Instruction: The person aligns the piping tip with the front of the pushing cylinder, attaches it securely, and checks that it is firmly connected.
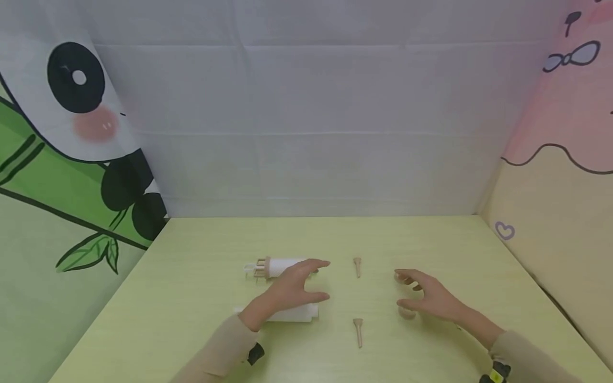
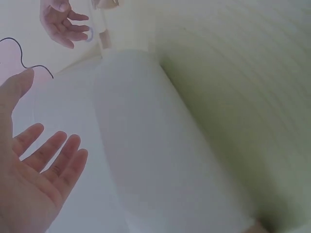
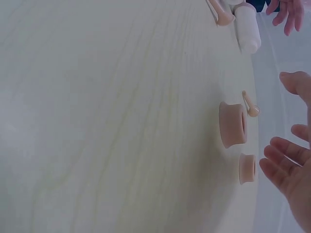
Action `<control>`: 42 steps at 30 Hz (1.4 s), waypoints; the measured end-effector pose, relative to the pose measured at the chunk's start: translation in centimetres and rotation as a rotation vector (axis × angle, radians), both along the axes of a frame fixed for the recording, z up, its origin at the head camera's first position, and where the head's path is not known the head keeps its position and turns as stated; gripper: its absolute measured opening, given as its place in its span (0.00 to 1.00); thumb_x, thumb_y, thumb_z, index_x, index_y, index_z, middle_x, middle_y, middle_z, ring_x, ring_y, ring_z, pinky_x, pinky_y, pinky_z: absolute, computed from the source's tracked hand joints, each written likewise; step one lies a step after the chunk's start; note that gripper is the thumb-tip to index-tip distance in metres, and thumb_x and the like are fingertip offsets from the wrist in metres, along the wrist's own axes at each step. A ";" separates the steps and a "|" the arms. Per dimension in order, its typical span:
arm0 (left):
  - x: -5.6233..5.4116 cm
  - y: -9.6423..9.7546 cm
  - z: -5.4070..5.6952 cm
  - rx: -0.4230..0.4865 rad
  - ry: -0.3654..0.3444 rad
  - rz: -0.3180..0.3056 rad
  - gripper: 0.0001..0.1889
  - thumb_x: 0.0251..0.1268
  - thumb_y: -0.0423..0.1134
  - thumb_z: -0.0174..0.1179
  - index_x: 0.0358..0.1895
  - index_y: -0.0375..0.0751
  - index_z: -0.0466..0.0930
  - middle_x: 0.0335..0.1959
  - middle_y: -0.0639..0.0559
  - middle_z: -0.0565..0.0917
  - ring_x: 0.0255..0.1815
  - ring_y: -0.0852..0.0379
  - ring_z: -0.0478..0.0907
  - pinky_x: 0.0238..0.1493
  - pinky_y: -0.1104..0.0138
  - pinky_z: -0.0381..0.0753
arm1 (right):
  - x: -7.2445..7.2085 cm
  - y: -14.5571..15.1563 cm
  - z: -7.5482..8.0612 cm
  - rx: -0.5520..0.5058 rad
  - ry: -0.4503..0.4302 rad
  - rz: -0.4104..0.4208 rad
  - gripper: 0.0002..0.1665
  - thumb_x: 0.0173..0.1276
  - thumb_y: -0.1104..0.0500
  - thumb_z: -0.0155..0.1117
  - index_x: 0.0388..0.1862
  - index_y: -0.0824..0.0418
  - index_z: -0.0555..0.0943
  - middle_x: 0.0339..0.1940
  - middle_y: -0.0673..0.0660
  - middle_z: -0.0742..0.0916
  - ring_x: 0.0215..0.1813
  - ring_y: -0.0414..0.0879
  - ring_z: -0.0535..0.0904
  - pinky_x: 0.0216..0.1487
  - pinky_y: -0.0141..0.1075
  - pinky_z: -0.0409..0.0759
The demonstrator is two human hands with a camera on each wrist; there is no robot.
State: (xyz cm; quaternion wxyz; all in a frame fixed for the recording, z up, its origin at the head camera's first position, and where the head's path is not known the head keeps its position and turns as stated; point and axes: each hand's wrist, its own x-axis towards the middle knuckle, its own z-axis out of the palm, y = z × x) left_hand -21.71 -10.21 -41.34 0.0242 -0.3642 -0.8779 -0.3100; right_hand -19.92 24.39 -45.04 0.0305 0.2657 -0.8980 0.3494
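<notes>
My left hand (image 1: 297,284) hovers with thumb and fingers spread, above two white cylinders. The far cylinder (image 1: 283,267) has a tan pronged end piece (image 1: 262,267) on its left. Partly hidden under my forearm lies the near cylinder (image 1: 292,314), which fills much of the left wrist view as a white body (image 2: 150,145). My right hand (image 1: 431,297) is also spread and holds nothing. Close by it are two tan spool-like rings, the larger-looking ring (image 3: 233,124) and another ring (image 3: 247,168). Between the hands lie two tan pegs, a far peg (image 1: 357,267) and a near peg (image 1: 358,333).
All of these things lie on a pale yellow wood-grain table (image 1: 201,244). A plain grey-white cloth wall (image 1: 306,117) rises at its back edge. Printed cloth panels stand on the left (image 1: 48,223) and on the right (image 1: 560,213).
</notes>
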 end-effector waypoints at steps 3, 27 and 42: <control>0.2 0.9 -0.3 -0.001 -0.029 -0.029 0.31 0.53 0.44 0.65 0.61 0.42 0.68 0.59 0.52 0.72 0.52 0.53 0.73 0.51 0.62 0.73 | 0.2 0.0 -0.3 -0.016 -0.014 0.008 0.38 0.56 0.49 0.67 0.61 0.67 0.68 0.57 0.62 0.76 0.49 0.53 0.74 0.45 0.39 0.75; 1.2 5.6 -2.7 0.139 -0.396 -0.089 0.19 0.52 0.34 0.66 0.49 0.31 0.76 0.38 0.43 0.81 0.41 0.54 0.78 0.39 0.75 0.76 | 1.4 0.1 -1.6 -0.036 -0.051 -0.004 0.31 0.54 0.52 0.70 0.54 0.65 0.73 0.45 0.56 0.81 0.43 0.46 0.74 0.38 0.34 0.76; 2.2 6.9 -3.4 0.074 -0.393 -0.021 0.14 0.50 0.35 0.67 0.41 0.34 0.80 0.34 0.48 0.83 0.35 0.59 0.80 0.36 0.77 0.75 | 2.0 0.4 -1.6 -0.035 -0.048 -0.015 0.32 0.52 0.52 0.71 0.52 0.66 0.74 0.46 0.57 0.81 0.42 0.43 0.73 0.37 0.33 0.75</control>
